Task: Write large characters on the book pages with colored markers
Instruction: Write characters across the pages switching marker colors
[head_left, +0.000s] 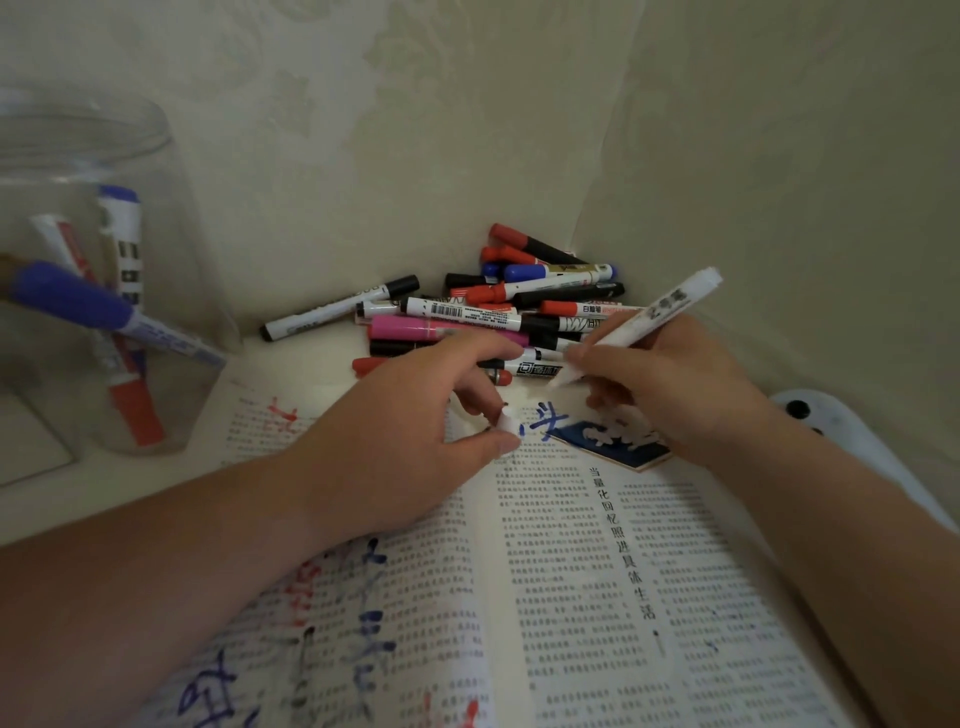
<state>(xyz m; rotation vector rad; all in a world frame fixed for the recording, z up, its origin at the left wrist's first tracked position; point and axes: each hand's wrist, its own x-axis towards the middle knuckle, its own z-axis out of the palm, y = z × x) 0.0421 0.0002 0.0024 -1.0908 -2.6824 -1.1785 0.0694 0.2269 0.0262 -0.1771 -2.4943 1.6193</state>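
Note:
An open book (571, 561) of printed text lies in front of me, with large blue and red characters drawn on its left page and a blue character near the top of the right page. My right hand (670, 395) grips a white marker (644, 322), tip pointing down-left above the book's top edge. My left hand (405, 431) pinches a small white cap (506, 422) between thumb and fingers, over the book's gutter. The cap and the marker tip are apart.
A pile of several red, black, blue and pink markers (493, 312) lies against the wall behind the book. A clear plastic jar (83, 270) at the left holds blue and red markers. A white object (852, 431) sits at the right.

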